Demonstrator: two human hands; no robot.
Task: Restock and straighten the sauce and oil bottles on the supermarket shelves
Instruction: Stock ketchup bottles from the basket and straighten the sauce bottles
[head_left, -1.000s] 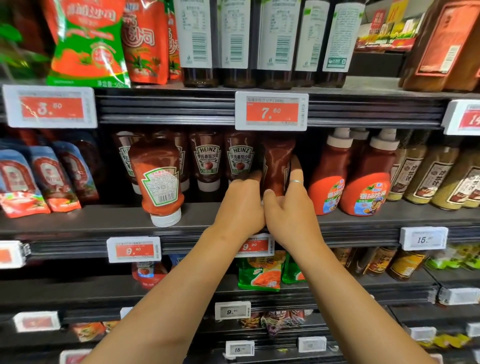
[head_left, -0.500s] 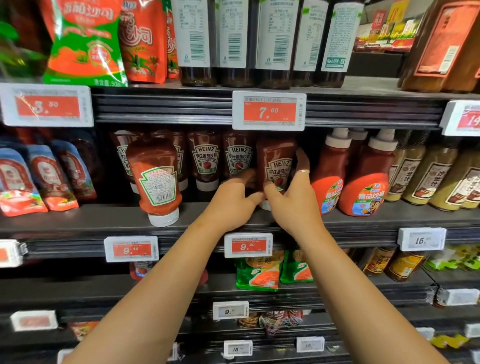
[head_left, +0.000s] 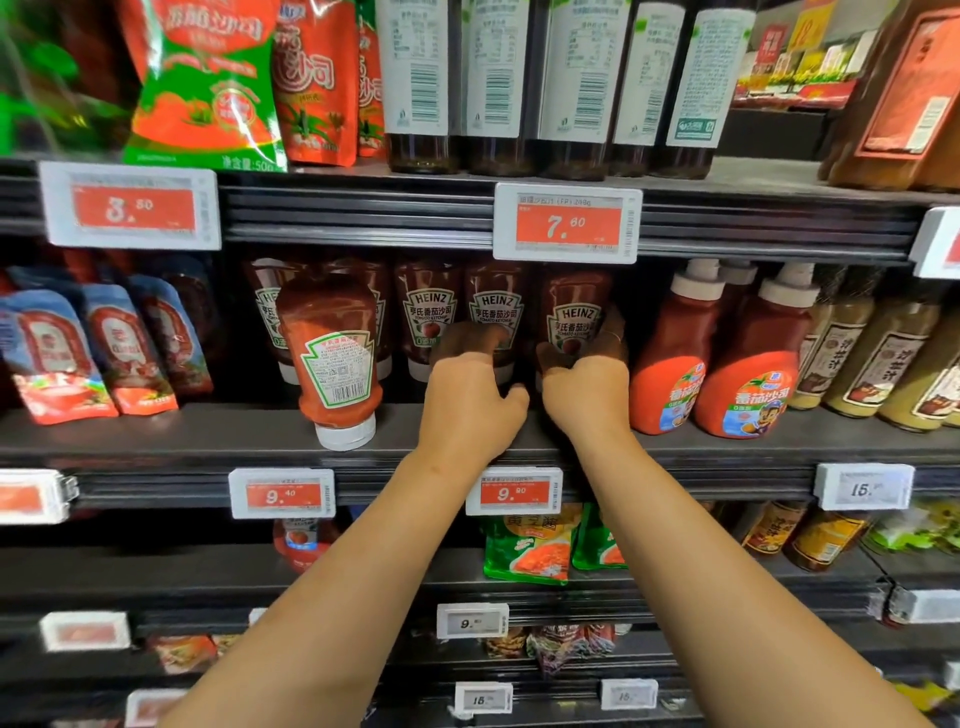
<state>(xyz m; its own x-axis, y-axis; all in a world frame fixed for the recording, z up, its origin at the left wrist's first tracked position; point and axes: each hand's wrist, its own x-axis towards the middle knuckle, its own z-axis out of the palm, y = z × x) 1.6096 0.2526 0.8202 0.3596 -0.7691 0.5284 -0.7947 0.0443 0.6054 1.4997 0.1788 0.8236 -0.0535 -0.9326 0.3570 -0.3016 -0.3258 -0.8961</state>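
**A:** Eyes on the ketchup bottle (head_left: 574, 312) at the right end of the Heinz row, middle shelf (head_left: 182, 431). It stands cap-down, long axis upright, label facing you: "HEINZ" with Chinese characters beneath.

**B:** And your right hand (head_left: 584, 387) is on it. Fingers reach round its right flank and the thumb sits at the lower front, so you're grasping that bottle low down, near the cap.

**A:** Your left hand (head_left: 470, 402)?

**B:** Reaching for the neighbour bottle (head_left: 496, 312), also a front-facing Heinz. The fingers curl at its lower front, but they're deep in shadow. I can't tell whether they hold it or only touch it.

**A:** So the bottles sit straight ahead of your grips and a little above, set back on the shelf. Any pull forward runs toward you along the shelf, with the right hand clearly nearer the end bottle.

**B:** My read: you're squaring up that row. The odd one out is the front bottle (head_left: 332, 358) further left, forward at the shelf edge, showing its back label and barcode. Your left hand is the nearer one for that.

**A:** Writing around you: price tag (head_left: 567, 223) above reads 7.60, the left tag (head_left: 132, 208) 3.50. Below your wrists, one tag (head_left: 511, 491) reads 9.80 and another (head_left: 283, 493) reads 9.40.

**B:** To your right, orange-labelled sauce bottles (head_left: 722, 364) with white caps stand just beside the end Heinz, so mind your knuckles there. Pouches (head_left: 93, 353) lean at far left.
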